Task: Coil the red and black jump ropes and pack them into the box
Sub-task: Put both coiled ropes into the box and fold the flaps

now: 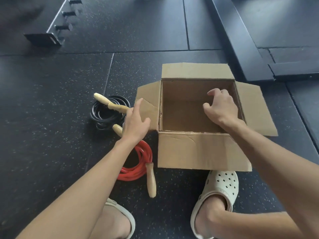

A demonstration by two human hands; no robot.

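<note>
An open cardboard box stands on the floor in front of me, all its flaps spread and its inside bare. Left of it lies the coiled black jump rope with wooden handles. Nearer me, the coiled red jump rope rests beside the box's front left corner, one wooden handle pointing toward me. My left hand hovers with relaxed fingers over the box's left flap, close to the black rope's handles, holding nothing. My right hand hangs over the box's opening, fingers loosely curled, holding nothing.
Dark speckled rubber tiles cover the floor. A black metal rack foot with pegs lies at the far left. A black steel beam runs diagonally at the far right. My feet in pale clogs sit just in front of the box.
</note>
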